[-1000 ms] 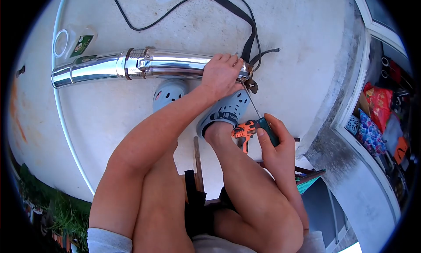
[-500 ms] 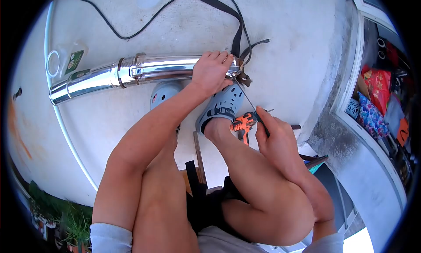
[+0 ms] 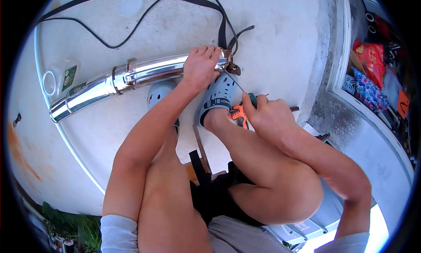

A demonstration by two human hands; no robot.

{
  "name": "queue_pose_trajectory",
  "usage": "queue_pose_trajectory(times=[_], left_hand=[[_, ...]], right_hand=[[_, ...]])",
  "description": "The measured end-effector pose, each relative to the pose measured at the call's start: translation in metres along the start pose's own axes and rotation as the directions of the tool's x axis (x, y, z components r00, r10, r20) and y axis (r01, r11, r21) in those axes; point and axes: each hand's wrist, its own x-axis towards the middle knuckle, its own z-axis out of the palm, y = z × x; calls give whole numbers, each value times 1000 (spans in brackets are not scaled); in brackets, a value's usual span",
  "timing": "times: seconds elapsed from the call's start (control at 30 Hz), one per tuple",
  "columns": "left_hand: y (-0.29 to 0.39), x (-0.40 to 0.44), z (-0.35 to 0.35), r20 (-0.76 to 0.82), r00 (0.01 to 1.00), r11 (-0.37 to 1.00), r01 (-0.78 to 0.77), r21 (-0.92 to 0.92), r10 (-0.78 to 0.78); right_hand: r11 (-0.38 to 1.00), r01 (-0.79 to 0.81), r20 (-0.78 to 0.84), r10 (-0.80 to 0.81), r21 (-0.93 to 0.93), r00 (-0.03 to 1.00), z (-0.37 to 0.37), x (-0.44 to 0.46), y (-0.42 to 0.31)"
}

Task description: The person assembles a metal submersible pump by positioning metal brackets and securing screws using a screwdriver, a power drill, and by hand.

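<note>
Pale floor (image 3: 285, 51) under us. Left hand (image 3: 201, 69): fingers clamped over shiny cylinder (image 3: 160, 69), right end. Right hand (image 3: 272, 120): fingers wrapped round screwdriver (image 3: 252, 100). We'd brace firmly, push straight.

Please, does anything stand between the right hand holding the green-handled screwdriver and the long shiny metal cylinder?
Nothing visible does. From the right hand, the shaft of the screwdriver runs uncovered to the end of the cylinder by the left hand. The orange and black drill lies outside that stretch.

top: light grey tee (image 3: 247, 236), short sleeves (image 3: 119, 234) | bottoms: black shorts (image 3: 215, 197) | feet: blue-grey clogs (image 3: 224, 87) — holes all over — dark heel strap (image 3: 219, 102), pale lettering (image 3: 227, 102)
</note>
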Motion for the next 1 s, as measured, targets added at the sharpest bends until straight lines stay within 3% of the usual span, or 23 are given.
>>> queue_pose_trajectory(times=[0.07,0.1,0.2,0.27,0.3,0.37,0.47,0.5,0.57,0.7,0.87,1.0], left_hand=[[1,-3,0,-27,1000,999,3,-50,-5],[0,-1,-1,-30,1000,999,-5,-42,4],[-1,-2,-1,-19,1000,1000,-14,-2,14],[0,6,-1,-139,990,996,24,-85,-35],[0,11,-2,-139,990,996,24,-84,-36],[-3,26,-5,147,949,870,315,-380,-279],[-6,46,-6,129,938,872,348,-345,-323],[-9,51,0,133,939,875,343,-341,-316],[-14,58,7,133,972,798,234,-555,-192],[-14,56,12,139,985,790,166,-591,-102],[-13,56,18,66,997,827,67,-558,-37],[-16,51,15,173,976,744,212,-634,-131]], right_hand=[[918,207,-91,-250,-338,964,3,-2,-3],[919,198,-102,-246,-340,964,5,0,-2],[919,219,-70,-255,-327,964,-3,8,1],[987,145,-84,-151,-69,985,-18,8,9],[987,146,-84,-152,-69,985,-13,7,11],[990,136,-227,-142,-43,964,-1,1,14],[988,145,-231,-154,-53,961,5,-6,15],[989,139,-235,-146,-47,961,4,-6,15],[986,159,-304,-164,-41,938,0,-4,13],[994,110,-326,-99,16,940,2,-2,7],[988,153,-386,-138,7,912,0,-3,9],[988,146,-423,-115,41,899,3,-8,15]])
